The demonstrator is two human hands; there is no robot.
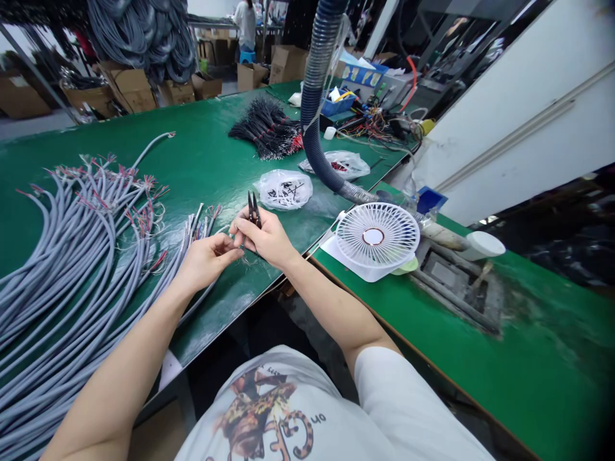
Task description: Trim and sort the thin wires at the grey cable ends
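Note:
My right hand [267, 237] is closed around small dark cutters [253, 209], whose blades stick up past my fingers. My left hand [207, 257] pinches the end of a grey cable [195, 232] right beside the cutters. Both hands meet over the near edge of the green table [202, 160]. A big fan of grey cables [72, 256] with stripped coloured wire ends lies to the left, running off the frame's lower left.
A white desk fan [377, 237] stands right of my hands. A corrugated hose [314, 96] hangs down behind it. Two clear bags [285, 189] and a bundle of black wires [266, 128] lie further back. Cardboard boxes and a standing person [246, 24] are at the far end.

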